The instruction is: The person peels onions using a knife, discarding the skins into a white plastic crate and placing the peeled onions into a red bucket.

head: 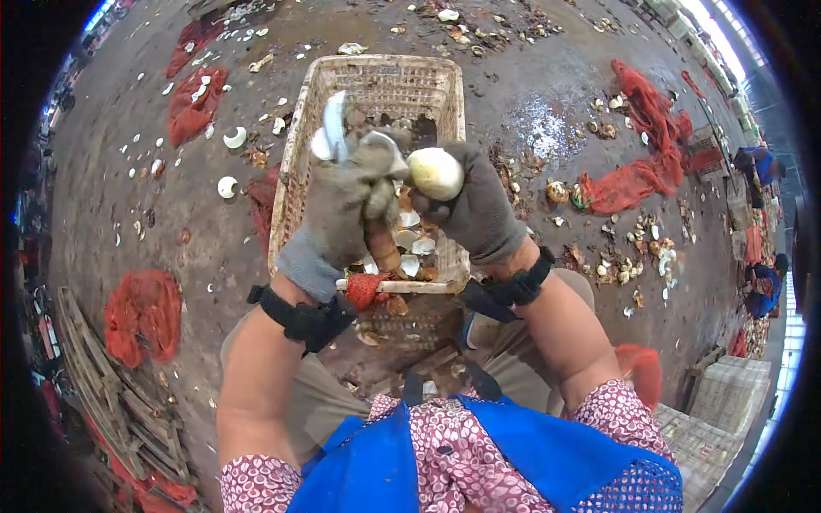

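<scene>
My right hand (481, 199), in a grey work glove, grips a pale, peeled onion (436, 174) above a plastic crate (410, 62). Close beside the onion, my gloved left hand (353, 199) is closed around what looks like a knife, its brown wooden handle (383, 247) jutting out below the fist. A pale blue-white curved piece (335, 125) sticks up above that fist, blurred; I cannot tell whether it is blade or onion layer. White onion layers (410, 264) lie in the crate under my hands, and dark scraps are at its far end.
A red mesh piece (364, 292) hangs over the crate's near rim. Red mesh bags (142, 317) and onion scraps (625, 272) litter the wet floor. Wooden slats (109, 385) lie at left. Stacked pale crates (728, 394) stand at right, with people (763, 288) beyond.
</scene>
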Action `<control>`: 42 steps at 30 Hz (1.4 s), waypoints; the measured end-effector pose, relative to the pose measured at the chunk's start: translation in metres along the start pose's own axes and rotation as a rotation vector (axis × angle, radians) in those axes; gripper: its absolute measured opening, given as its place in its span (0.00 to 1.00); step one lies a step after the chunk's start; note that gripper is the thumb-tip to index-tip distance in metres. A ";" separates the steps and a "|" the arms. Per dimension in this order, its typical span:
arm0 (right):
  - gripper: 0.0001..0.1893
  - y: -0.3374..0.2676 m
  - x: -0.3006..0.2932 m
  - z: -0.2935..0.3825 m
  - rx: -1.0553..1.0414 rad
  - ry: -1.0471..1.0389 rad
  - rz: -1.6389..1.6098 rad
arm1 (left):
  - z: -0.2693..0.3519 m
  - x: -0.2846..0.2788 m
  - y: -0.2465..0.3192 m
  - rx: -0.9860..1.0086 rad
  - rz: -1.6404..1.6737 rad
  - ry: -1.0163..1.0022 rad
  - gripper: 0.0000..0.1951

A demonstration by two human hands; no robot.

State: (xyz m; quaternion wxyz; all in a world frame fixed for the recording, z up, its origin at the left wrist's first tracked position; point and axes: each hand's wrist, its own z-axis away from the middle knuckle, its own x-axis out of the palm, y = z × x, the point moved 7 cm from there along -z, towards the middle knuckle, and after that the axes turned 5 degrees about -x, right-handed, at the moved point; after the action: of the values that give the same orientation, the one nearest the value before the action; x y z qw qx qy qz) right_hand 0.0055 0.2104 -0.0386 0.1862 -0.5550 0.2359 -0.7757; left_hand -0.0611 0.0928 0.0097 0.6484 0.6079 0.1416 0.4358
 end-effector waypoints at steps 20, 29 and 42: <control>0.27 -0.009 0.014 -0.002 -0.080 0.000 -0.010 | 0.000 -0.001 0.020 0.254 -0.447 0.115 0.10; 0.27 -0.014 0.020 -0.004 -0.141 -0.166 -0.247 | 0.010 0.010 0.022 0.534 -1.297 0.204 0.29; 0.21 -0.007 0.019 0.004 -0.273 0.036 0.370 | 0.012 0.029 0.021 0.443 -0.593 -0.054 0.19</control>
State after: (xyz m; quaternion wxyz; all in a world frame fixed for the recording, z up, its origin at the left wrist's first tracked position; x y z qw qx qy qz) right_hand 0.0036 0.2051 -0.0190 0.2442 -0.5084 0.4399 -0.6988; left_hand -0.0445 0.1037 0.0411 0.6026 0.6773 0.3855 0.1718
